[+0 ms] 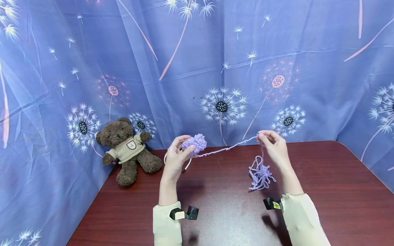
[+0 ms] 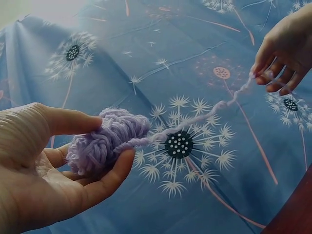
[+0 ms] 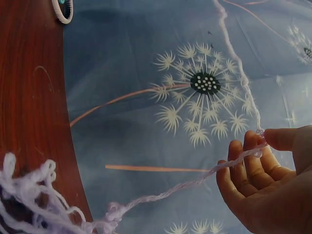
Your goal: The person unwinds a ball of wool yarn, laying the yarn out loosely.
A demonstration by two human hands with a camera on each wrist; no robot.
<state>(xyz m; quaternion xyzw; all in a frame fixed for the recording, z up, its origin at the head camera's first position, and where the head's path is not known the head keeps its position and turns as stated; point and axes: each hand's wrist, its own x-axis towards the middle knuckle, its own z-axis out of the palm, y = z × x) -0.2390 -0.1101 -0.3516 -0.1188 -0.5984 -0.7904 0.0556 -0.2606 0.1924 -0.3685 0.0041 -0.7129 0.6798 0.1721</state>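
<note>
Looking from the head, we see the left hand (image 1: 175,159) gripping the ball (image 1: 197,143) and the right hand (image 1: 277,147) pinching the strand (image 1: 229,148), the tangle (image 1: 261,175) hanging beneath over the table (image 1: 221,205); a hard pull, we judge, could cinch its loops into knots. The left wrist view shows us the strand leaving past a fingertip (image 2: 125,160), unclear from above. The right wrist view gives us a lump (image 3: 113,213) atop the tangle, indistinct elsewhere.
</note>
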